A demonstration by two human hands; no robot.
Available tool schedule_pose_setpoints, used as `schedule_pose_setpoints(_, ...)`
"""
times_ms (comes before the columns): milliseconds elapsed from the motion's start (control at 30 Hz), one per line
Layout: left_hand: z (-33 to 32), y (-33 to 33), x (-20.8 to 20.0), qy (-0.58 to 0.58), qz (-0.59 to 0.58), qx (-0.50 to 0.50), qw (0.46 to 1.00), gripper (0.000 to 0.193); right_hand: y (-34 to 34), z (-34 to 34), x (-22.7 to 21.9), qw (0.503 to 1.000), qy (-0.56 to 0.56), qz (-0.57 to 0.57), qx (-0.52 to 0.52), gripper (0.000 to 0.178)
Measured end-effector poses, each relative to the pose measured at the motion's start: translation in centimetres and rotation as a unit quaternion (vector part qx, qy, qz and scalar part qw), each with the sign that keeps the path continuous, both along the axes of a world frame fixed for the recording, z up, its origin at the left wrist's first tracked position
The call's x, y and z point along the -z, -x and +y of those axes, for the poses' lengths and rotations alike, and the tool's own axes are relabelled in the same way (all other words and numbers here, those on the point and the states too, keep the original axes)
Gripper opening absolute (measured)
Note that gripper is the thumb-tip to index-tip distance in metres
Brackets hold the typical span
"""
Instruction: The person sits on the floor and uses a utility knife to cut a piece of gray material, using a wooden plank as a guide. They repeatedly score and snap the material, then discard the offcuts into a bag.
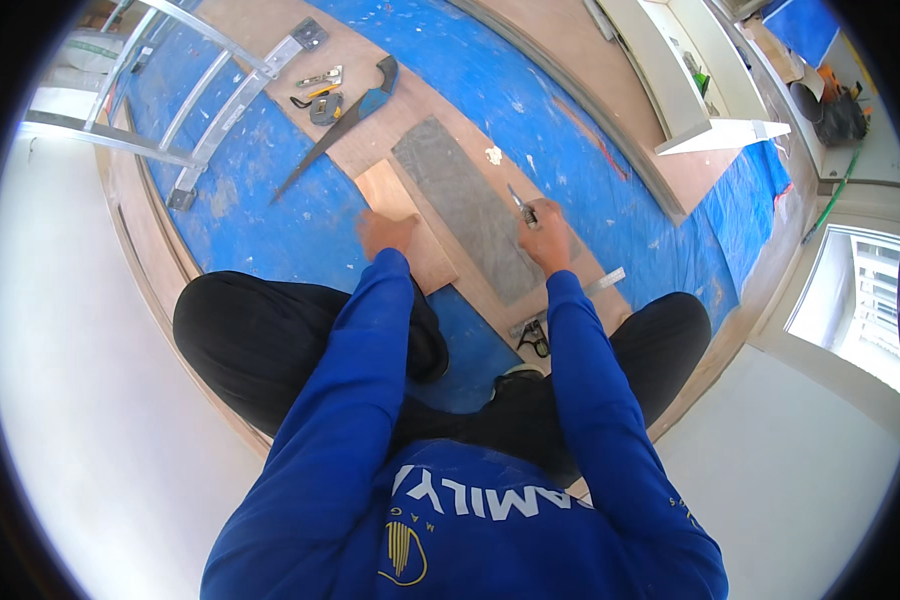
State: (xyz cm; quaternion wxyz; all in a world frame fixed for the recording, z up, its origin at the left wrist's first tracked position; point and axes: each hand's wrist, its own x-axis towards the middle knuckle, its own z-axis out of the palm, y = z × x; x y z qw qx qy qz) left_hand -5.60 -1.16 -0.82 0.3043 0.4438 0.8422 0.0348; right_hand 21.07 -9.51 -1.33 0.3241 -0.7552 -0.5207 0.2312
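Basically, biggest worry is the blue tarp (220, 225): loose and creased, so anything lying on it could creep under a sideways push. Wide plywood board (560, 55) and white frame (715, 135) bound the far right, ladder (210, 140) the far left; most room to move looks to be over the tarp between that board and the narrower plank (410, 115). Plank runs far left to near right, its long edges leaving little margin beside the work. Grey strip (460, 200) lies flat along it; looks thin, could skid if leaned on. Handsaw (368, 103) lies across plank's left edge, blade out over the tarp, so a far-left reach might catch the teeth. Pale wood piece (428, 258) sits left of the grey strip, along plank's left edge; could swing round if held at one spot only. Combination square (533, 340) is at the near right, partly under the right sleeve (582, 320), a snag risk if that arm pulls back. Left hand (385, 235) is down on the wood piece, fingers curled but blurred, can't tell if they grip it. Right hand (548, 240) has fingers closed round a small knife-like tool (523, 205), tip pointing far left above the grey strip; a leftward slip could bring it toward the left hand
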Motion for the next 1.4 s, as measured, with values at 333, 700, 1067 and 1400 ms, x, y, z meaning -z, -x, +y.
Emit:
schedule_pose_setpoints(333,-0.5,-1.4,-0.4,-0.067,-0.06,-0.07,0.994,0.103,2.1,-1.0,0.0,0.958,0.275,-0.084,-0.003,0.05)
schedule_pose_setpoints(700,-3.8,-6.5,-0.4,-0.018,-0.01,0.055,0.998,0.108,4.3,-3.0,1.6,0.957,0.287,-0.046,-0.013,0.059)
schedule_pose_setpoints(1067,-4.1,-6.6,0.0,-0.064,-0.017,0.071,0.995,0.108,4.6,-2.1,-0.1,0.952,0.305,0.036,-0.001,0.059)
schedule_pose_setpoints(1400,-4.2,-7.2,-0.4,-0.055,-0.015,0.095,0.994,0.106,4.4,-2.1,1.0,0.954,0.297,0.027,0.011,0.059)
